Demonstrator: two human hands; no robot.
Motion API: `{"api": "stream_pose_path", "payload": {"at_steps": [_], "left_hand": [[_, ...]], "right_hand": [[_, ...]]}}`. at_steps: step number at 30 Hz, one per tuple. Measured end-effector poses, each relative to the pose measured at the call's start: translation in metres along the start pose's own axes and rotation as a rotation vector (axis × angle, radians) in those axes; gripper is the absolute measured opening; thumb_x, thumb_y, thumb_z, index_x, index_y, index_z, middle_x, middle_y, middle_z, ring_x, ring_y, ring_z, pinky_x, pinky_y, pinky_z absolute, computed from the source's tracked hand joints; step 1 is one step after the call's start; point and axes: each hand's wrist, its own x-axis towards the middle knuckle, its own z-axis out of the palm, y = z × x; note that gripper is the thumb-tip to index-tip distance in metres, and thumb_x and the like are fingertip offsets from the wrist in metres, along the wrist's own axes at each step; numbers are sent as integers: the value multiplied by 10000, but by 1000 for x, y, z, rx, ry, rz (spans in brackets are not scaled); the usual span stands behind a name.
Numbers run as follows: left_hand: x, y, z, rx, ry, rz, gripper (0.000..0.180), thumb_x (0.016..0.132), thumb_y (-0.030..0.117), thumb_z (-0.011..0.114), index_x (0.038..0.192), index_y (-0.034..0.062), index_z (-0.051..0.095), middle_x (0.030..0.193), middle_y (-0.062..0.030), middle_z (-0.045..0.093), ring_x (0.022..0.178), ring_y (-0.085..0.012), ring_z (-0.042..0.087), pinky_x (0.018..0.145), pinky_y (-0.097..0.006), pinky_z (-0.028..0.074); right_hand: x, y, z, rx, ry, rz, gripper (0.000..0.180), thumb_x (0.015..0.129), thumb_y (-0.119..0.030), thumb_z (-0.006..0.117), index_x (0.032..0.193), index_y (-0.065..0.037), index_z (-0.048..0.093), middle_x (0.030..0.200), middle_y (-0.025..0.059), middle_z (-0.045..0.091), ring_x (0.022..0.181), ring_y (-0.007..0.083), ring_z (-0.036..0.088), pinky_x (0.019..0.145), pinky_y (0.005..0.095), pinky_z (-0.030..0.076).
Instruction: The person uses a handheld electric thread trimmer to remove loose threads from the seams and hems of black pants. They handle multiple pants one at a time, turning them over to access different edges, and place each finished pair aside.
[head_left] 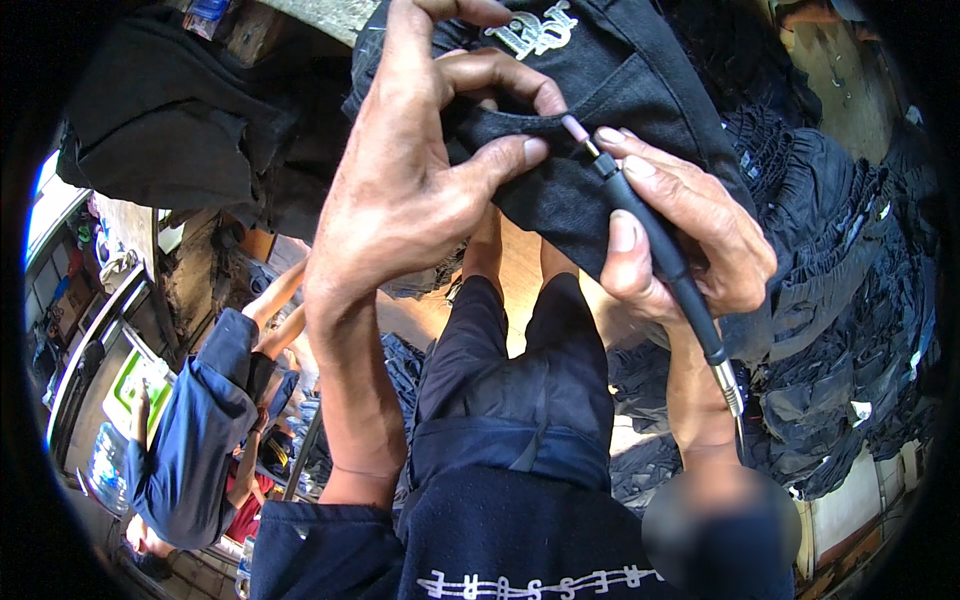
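A black denim garment [640, 85] with a white embroidered mark is spread in front of me, a curved pocket edge showing on it. My left hand [400, 190] grips the cloth at that edge, index finger curled over it and thumb lying on the fabric below. Its other fingers are partly hidden. Between the thumb and fingers of my right hand [705, 230] is a slim black rotary tool handpiece [655, 230], held like a pen. Its pinkish grinding tip [574, 127] is at the pocket edge, close to the left index fingertip. A metal spring sleeve and cable trail from its rear.
Dark garments are heaped in a large pile [830, 310] on the right. More black cloth [180, 120] lies at the upper left. Another person [205, 430] in dark blue sits at the left, near a green-and-white container [130, 390] and a clear plastic bottle [108, 465].
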Motion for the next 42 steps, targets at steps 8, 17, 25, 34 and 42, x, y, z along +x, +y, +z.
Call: {"api": "stream_pose_path", "payload": {"at_steps": [8, 17, 25, 34, 42], "left_hand": [[0, -1, 0, -15, -4, 7, 817, 875, -20, 874, 1498, -2, 346, 1153, -110, 796, 1114, -176, 732, 1049, -313, 529], [2, -2, -2, -68, -16, 7, 815, 878, -2, 878, 1487, -16, 337, 1176, -120, 809, 1121, -186, 736, 1044, -317, 513], [3, -3, -3, -14, -30, 21, 819, 869, 19, 883, 1478, -28, 339, 1180, -125, 821, 1095, -195, 734, 1060, -332, 486], [2, -2, -1, -119, -21, 1, 812, 880, 7, 867, 1486, -19, 326, 1253, -162, 808, 1181, -219, 743, 1127, -360, 489], [2, -7, -9, 69, -95, 60, 802, 892, -7, 850, 1486, -6, 310, 1304, -180, 790, 1242, -243, 732, 1156, -371, 488]], "right_hand": [[0, -3, -4, -7, -16, 45, 286, 905, -23, 736, 1171, 77, 713, 1081, 303, 810, 1038, 380, 828, 954, 432, 659], [-2, -1, -4, 7, 19, 71, 269, 903, -1, 726, 1159, 80, 709, 1083, 300, 811, 1033, 370, 827, 948, 424, 656], [-3, 0, -6, -8, 15, 84, 282, 911, -14, 741, 1174, 82, 710, 1089, 291, 813, 1003, 330, 826, 904, 387, 665], [-2, 0, -6, -44, 35, 104, 267, 900, 9, 739, 1157, 74, 713, 1088, 262, 820, 982, 294, 819, 889, 369, 670], [-1, -6, -4, -52, 78, 182, 247, 884, 24, 754, 1122, 83, 723, 1063, 246, 820, 981, 294, 824, 898, 373, 674]]}}
